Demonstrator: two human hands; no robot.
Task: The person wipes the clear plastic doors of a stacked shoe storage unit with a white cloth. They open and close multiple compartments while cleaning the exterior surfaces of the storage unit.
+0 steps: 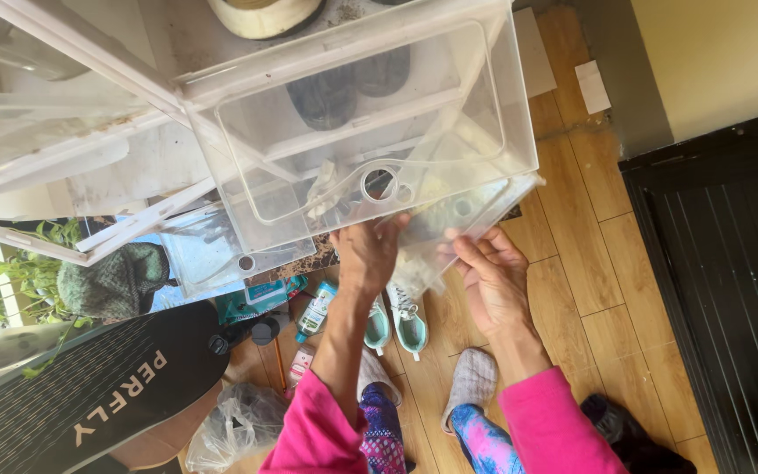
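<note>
Clear shoe box door gripped by left hand, right hand

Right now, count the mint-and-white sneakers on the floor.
2: a pair of mint-and-white sneakers side by side on the wooden floor, partly behind the left hand. Others may be hidden.

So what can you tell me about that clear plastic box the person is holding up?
The clear plastic box is a see-through rectangular shoe box of glossy rigid plastic with white frame edges, tilted toward the camera. Its front door has a raised rounded-rectangle panel and a round finger hole low in the middle. The left hand reaches up with its fingers at that hole; the right hand grips the lower right edge. Dark shoes show through behind it.
</note>
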